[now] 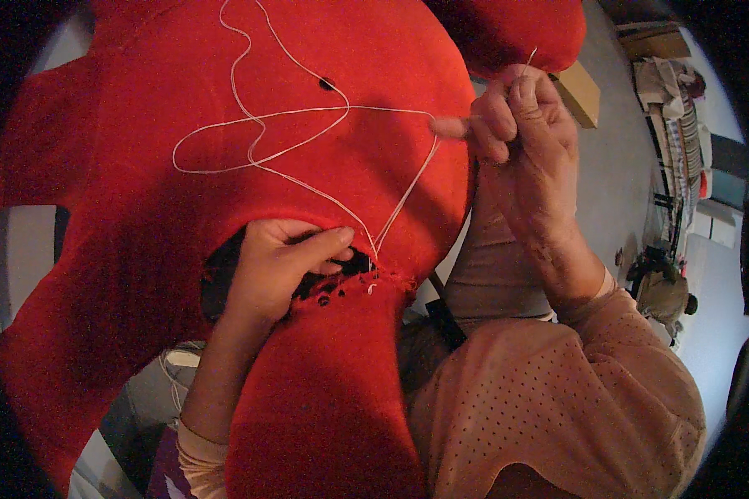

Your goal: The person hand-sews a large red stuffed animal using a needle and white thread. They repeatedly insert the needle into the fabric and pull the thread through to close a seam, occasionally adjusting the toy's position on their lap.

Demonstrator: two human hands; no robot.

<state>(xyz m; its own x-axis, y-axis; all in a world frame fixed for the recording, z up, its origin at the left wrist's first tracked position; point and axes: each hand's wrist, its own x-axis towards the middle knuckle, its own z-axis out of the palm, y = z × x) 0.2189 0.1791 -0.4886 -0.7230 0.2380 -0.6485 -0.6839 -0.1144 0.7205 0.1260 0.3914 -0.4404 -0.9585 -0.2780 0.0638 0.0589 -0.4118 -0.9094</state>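
Note:
Large red fabric [374, 56] spreads before me, with an opening along a frayed seam [349, 287]. My left hand [281, 262] reaches into the opening and pinches its upper edge between thumb and fingers. My right hand [524, 118], raised at the right of the fabric, pinches a thin needle [531, 57] that points upward. White thread [406, 198] runs from the frayed edge up around an outstretched finger of my right hand. More of the thread lies in loose loops across the red fabric. A small dark hole shows in the fabric [327, 83].
A cardboard box [577, 93] stands on the grey floor [618, 162] beyond my right hand. Folded textiles [680, 137] are on a rack at the far right. An olive-coloured object [661, 293] sits below it. White cord [173, 374] hangs at the lower left.

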